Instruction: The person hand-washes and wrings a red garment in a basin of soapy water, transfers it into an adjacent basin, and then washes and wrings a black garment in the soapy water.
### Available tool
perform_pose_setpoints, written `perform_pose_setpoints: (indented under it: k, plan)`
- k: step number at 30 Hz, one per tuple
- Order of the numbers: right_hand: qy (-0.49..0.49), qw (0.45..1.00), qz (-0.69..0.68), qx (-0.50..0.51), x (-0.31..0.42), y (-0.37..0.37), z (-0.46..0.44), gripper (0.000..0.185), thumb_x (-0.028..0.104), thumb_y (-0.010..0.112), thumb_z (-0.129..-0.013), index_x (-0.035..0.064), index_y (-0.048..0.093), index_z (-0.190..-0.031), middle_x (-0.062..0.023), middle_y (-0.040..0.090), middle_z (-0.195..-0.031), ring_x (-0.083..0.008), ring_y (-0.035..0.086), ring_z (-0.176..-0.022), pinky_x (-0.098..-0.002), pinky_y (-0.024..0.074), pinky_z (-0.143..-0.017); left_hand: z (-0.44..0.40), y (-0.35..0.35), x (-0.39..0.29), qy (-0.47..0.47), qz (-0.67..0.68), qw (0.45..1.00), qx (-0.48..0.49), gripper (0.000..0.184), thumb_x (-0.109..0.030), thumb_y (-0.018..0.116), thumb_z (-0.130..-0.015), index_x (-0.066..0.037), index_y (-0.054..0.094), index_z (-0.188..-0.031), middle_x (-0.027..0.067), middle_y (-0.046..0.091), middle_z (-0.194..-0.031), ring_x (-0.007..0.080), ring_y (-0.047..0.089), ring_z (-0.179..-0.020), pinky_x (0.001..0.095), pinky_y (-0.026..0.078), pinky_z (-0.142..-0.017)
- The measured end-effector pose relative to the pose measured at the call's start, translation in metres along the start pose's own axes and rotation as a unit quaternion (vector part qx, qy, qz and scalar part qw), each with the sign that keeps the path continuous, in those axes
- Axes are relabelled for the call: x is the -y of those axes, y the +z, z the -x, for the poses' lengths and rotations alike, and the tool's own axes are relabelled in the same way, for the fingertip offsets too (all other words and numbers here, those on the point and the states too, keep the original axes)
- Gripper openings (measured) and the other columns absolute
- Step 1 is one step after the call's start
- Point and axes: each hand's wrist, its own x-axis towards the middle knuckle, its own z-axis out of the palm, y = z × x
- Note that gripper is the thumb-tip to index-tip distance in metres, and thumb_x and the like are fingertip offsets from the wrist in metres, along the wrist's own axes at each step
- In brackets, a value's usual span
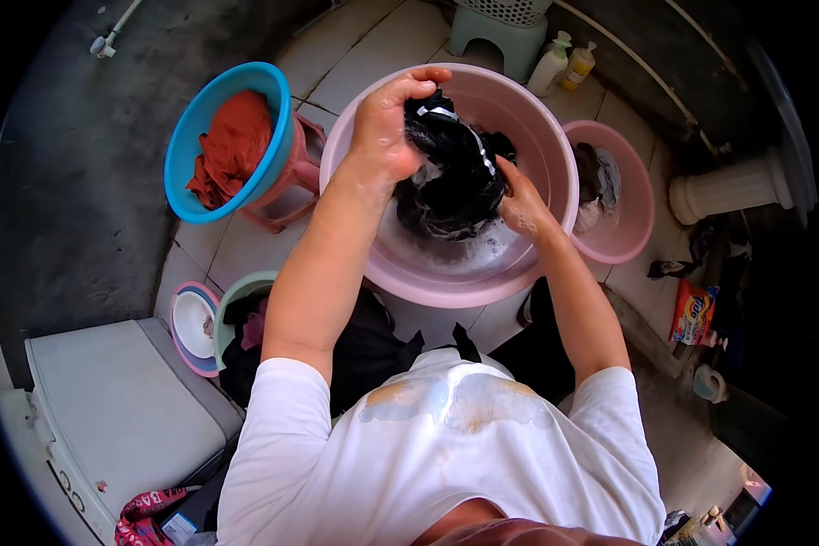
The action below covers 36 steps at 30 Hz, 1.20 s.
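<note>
At the far left, a round bright-blue plastic tub [191, 132] holds a bunched orange-red cloth [235, 141]. The tub sits on a pink plastic stool [297, 173]. Then comes the left hand [382, 127], wet and shiny. It is curved like a letter C, fingers over the top and thumb below, and it pinches a wet black cloth with white stripes [455, 187]. The cloth is held up over the big round pink plastic tub [541, 136], with white soap suds [487, 250] in the water under it. It looks like the black cloth is being washed by hand, and the rubbing part seems to be going on. The next rub calls for a firm hold on both sides, since wet cloth may slip. The right hand [524, 205] has its fingers closed on the right edge of the cloth; some fingertips are hidden. Farther right, a smaller pink plastic tub [632, 218] has grey and white cloths [605, 177] in it. Last is a shiny orange packet [692, 311] on the right.
</note>
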Motion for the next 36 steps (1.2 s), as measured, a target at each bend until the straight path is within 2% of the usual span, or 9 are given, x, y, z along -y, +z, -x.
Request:
perform_pose_setpoints:
  k: [3, 7, 13, 16, 20, 22, 24, 27, 36]
  plan:
    - [0.11, 0.977, -0.174, 0.061, 0.005, 0.0, 0.006, 0.027, 0.006, 0.053, -0.086, 0.0024, 0.054, -0.112, 0.0004, 0.058, -0.094, -0.0075, 0.05, -0.086, -0.0212, 0.04, -0.079, -0.002, -0.017, 0.004, 0.014, -0.003, 1.0, -0.015, 0.029, -0.008, 0.051, -0.072, 0.0, 0.054, -0.099, 0.0106, 0.058, -0.08, 0.0239, 0.06, -0.074, 0.0365, 0.051, -0.072]
    - [0.154, 0.923, -0.336, -0.106, 0.014, -0.016, -0.005, 0.022, 0.014, 0.053, -0.088, 0.0024, 0.056, -0.106, -0.0011, 0.06, -0.092, -0.0094, 0.055, -0.083, -0.0223, 0.0427, -0.076, -0.003, -0.058, 0.016, 0.038, -0.051, 0.994, -0.086, 0.028, -0.003, 0.05, -0.073, 0.0, 0.054, -0.101, 0.0103, 0.057, -0.085, 0.0224, 0.058, -0.078, 0.0337, 0.049, -0.075]
    - [0.124, 0.819, -0.551, -0.098, 0.013, -0.02, -0.012, 0.021, 0.017, 0.05, -0.089, 0.0045, 0.055, -0.105, -0.0066, 0.06, -0.095, -0.0176, 0.058, -0.087, -0.0289, 0.0459, -0.081, 0.002, -0.1, 0.051, 0.032, -0.333, 0.908, -0.251, 0.042, -0.014, 0.055, -0.078, -0.002, 0.047, -0.117, 0.0154, 0.049, -0.114, 0.0236, 0.048, -0.102, 0.0339, 0.041, -0.084]
    - [0.11, 0.809, -0.558, -0.147, 0.018, -0.009, -0.015, 0.023, 0.019, 0.049, -0.089, 0.0043, 0.052, -0.107, -0.0069, 0.058, -0.098, -0.0177, 0.057, -0.089, -0.0297, 0.0456, -0.082, 0.001, -0.096, 0.071, 0.01, -0.229, 0.915, -0.331, 0.041, -0.024, 0.055, -0.081, -0.006, 0.048, -0.117, 0.011, 0.054, -0.11, 0.0233, 0.053, -0.099, 0.0339, 0.043, -0.082]
    - [0.009, 0.994, -0.086, -0.07, 0.052, 0.043, -0.004, 0.046, 0.01, 0.051, -0.078, 0.0054, 0.042, -0.123, -0.0146, 0.052, -0.108, -0.0252, 0.053, -0.099, -0.0315, 0.0414, -0.087, 0.014, -0.071, 0.079, -0.19, -0.049, 0.96, -0.198, 0.042, -0.039, 0.046, -0.086, -0.009, 0.049, -0.116, 0.0098, 0.058, -0.106, 0.0256, 0.056, -0.096, 0.0424, 0.045, -0.081]
    - [-0.047, 0.987, 0.139, 0.067, 0.071, 0.072, 0.017, 0.055, 0.009, 0.053, -0.069, 0.0112, 0.043, -0.124, -0.0209, 0.049, -0.113, -0.0393, 0.051, -0.099, -0.0409, 0.0435, -0.083, 0.012, -0.092, 0.102, -0.142, -0.053, 0.973, -0.176, 0.041, -0.04, 0.044, -0.086, -0.009, 0.05, -0.113, 0.0105, 0.057, -0.108, 0.0247, 0.056, -0.094, 0.0396, 0.046, -0.079]
    - [-0.026, 0.977, 0.162, 0.138, 0.075, 0.077, 0.017, 0.059, 0.003, 0.052, -0.067, 0.0142, 0.043, -0.124, -0.0178, 0.048, -0.117, -0.0374, 0.05, -0.101, -0.037, 0.0436, -0.085, 0.004, -0.115, 0.122, -0.123, 0.073, 0.978, -0.15, 0.029, -0.035, 0.049, -0.084, -0.015, 0.052, -0.105, 0.0072, 0.058, -0.091, 0.0201, 0.057, -0.085, 0.0357, 0.047, -0.071]
    - [-0.056, 0.985, 0.165, 0.002, 0.032, 0.057, -0.012, 0.054, 0.001, 0.047, -0.069, 0.0118, 0.044, -0.122, -0.0171, 0.053, -0.113, -0.0337, 0.053, -0.1, -0.0377, 0.0438, -0.084, 0.011, -0.072, 0.124, -0.105, 0.01, 0.94, -0.325, 0.025, -0.023, 0.041, -0.087, -0.007, 0.055, -0.102, 0.009, 0.06, -0.09, 0.0246, 0.06, -0.082, 0.0388, 0.049, -0.076]
    - [0.027, 0.973, 0.217, -0.078, 0.029, -0.009, -0.012, 0.034, 0.013, 0.054, -0.076, 0.0109, 0.054, -0.109, -0.0136, 0.057, -0.099, -0.0311, 0.055, -0.094, -0.0388, 0.0433, -0.08, 0.025, -0.068, 0.071, -0.103, -0.296, 0.938, -0.149, 0.03, -0.007, 0.047, -0.076, -0.001, 0.053, -0.106, 0.0096, 0.058, -0.089, 0.0179, 0.057, -0.082, 0.0273, 0.046, -0.071]
